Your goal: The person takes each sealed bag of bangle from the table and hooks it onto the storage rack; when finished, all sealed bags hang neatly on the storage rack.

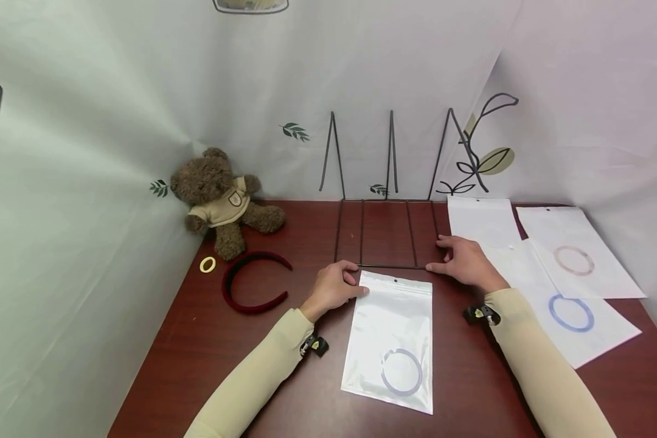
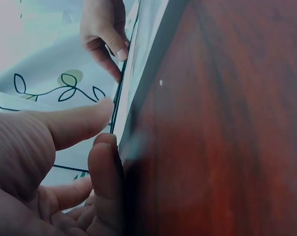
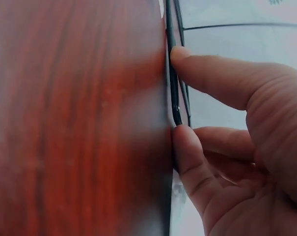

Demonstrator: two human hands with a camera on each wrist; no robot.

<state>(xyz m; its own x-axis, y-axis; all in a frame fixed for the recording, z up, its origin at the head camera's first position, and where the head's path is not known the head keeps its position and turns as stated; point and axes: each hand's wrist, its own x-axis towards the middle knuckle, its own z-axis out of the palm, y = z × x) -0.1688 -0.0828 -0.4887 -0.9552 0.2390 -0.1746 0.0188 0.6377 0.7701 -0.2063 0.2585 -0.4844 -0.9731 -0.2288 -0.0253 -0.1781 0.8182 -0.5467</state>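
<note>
A silvery pouch [image 1: 385, 322] lies nearest on the reddish table [image 1: 197, 347], a bluish ring [image 1: 420, 371] showing low on it. Just beyond, the left hand [image 1: 333, 288] has its thumb at the pouch's upper left edge, fingers loosely bent by the black wire rack's [image 1: 389, 266] front corner; the right hand [image 1: 467, 263], thumb and forefinger parted, touches the opposite corner without closing round it. A dark red headband [image 1: 227, 287] lies left, white packets [image 1: 613, 274] right; a teddy bear [image 1: 219, 204] sits farther back.

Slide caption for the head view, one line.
Left hand and right hand at a black wire rack, silvery pouch in front, teddy bear at left.
</note>
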